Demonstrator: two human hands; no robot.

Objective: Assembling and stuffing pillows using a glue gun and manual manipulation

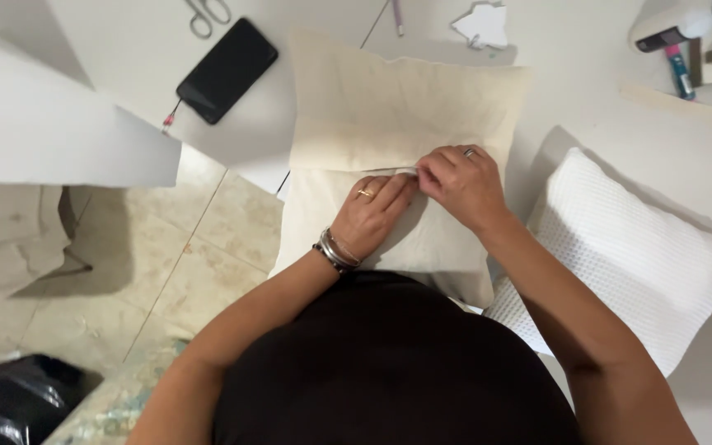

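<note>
Both hands' fingers [409, 175] pinch the cream cushion [405, 107] flap edge mid-table.

Home sewing room: sewing machine [686, 21], scissors [206, 15], tiled floor [183, 272].

A cream fabric pillow cover [397, 107] lies flat, its back upward, with an overlapping flap whose folded edge runs crosswise right under the fingers [401, 188]. Between the fingertips sits a thin pale strip [395, 170] (too small to tell what it is), lying along that fold. The cloth beyond the fingers looks smooth; the part nearer hangs off the surface.
</note>
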